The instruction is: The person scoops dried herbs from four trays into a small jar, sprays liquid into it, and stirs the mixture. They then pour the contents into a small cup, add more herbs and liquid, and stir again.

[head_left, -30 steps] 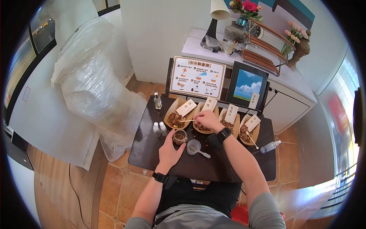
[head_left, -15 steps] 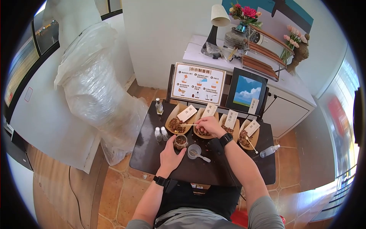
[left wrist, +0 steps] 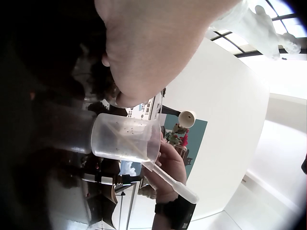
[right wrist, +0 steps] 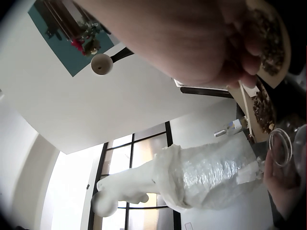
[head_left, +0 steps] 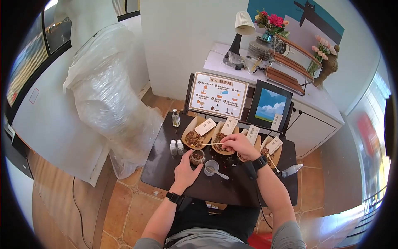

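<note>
Toward the left edge of the table (head_left: 236, 191), the left hand (head_left: 185, 174) clasps a jar (head_left: 197, 157), probably slippery and fragile; its sides suit holding. The right hand (head_left: 239, 147) pinches a stick (head_left: 212, 144), likely light.

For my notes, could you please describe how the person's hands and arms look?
The left hand and right hand are bare, ungloved. Black wristbands with boxy black units circle both wrists, and a thin dark cable hangs beside the right forearm. Short grey sleeves cover the upper arms.

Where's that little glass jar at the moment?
In the head view, the glass jar is in the grip of the left hand, just left of the clear plastic cup.
</note>
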`<state>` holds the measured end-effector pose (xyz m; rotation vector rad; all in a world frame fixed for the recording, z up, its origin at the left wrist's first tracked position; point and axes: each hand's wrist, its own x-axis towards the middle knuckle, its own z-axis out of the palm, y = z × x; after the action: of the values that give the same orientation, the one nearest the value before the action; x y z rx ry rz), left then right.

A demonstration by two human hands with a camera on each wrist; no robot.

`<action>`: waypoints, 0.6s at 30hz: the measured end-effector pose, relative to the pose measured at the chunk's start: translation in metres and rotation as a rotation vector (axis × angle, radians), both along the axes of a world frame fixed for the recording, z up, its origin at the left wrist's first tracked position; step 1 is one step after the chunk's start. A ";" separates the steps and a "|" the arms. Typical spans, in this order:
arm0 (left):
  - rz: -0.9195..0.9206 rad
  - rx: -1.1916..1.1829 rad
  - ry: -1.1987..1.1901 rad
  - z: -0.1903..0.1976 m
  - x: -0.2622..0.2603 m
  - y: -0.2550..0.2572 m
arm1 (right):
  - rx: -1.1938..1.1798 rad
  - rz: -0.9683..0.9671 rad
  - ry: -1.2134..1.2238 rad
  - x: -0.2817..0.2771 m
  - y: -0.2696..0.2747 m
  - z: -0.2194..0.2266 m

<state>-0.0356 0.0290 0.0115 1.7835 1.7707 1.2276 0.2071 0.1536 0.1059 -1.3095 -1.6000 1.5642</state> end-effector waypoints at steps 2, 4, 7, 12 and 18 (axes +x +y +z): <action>0.001 -0.001 -0.001 0.000 0.000 -0.001 | 0.034 0.065 -0.036 0.004 -0.007 0.002; -0.003 0.001 0.003 0.000 0.000 0.000 | 0.210 0.123 -0.154 0.003 -0.014 0.007; -0.008 -0.016 0.026 -0.001 -0.001 -0.001 | 0.534 0.205 -0.328 -0.003 -0.022 0.012; -0.025 -0.013 0.010 -0.001 -0.001 0.000 | 0.745 0.111 -0.336 -0.016 -0.022 0.024; -0.004 0.014 0.003 -0.003 0.000 0.000 | 0.721 0.123 -0.409 -0.033 0.004 -0.016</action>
<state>-0.0358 0.0293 0.0085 1.7968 1.7639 1.2396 0.1746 0.1573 0.0899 -1.1595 -2.2390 0.6534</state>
